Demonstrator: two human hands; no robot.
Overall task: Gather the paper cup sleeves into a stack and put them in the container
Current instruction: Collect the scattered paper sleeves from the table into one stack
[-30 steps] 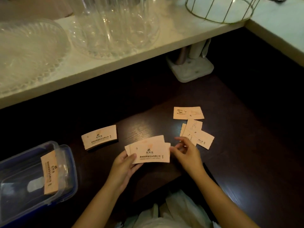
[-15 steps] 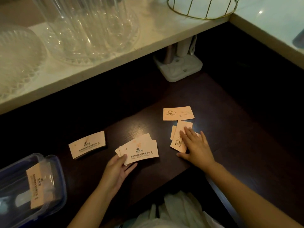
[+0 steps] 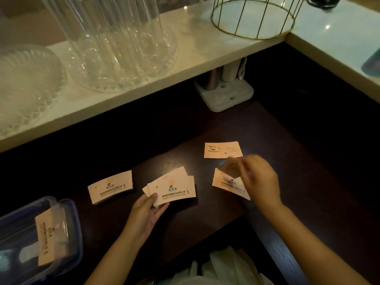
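My left hand (image 3: pixel 147 210) pinches a small fanned stack of tan paper cup sleeves (image 3: pixel 172 189) just above the dark table. Blurred by motion, my right hand (image 3: pixel 257 177) grips a sleeve (image 3: pixel 228 184) and has it lifted off the table at the right. One sleeve (image 3: pixel 222 150) lies flat just beyond that hand. Another sleeve (image 3: pixel 111 187) lies alone to the left of the stack. A clear blue-rimmed plastic container (image 3: pixel 67 219) sits at the lower left with one sleeve (image 3: pixel 46 239) inside it.
A pale counter (image 3: pixel 185 64) runs along the back, bearing a tall clear glass vessel (image 3: pixel 111 38), a clear glass dish (image 3: pixel 26 87) and a gold wire basket (image 3: pixel 253 19). A white stand (image 3: pixel 226 95) sits under its edge. White cloth (image 3: pixel 222 270) lies at the bottom.
My right hand left the stack, pressed down on the sleeves at the right, and now lifts one of them. The left hand keeps holding the stack in place.
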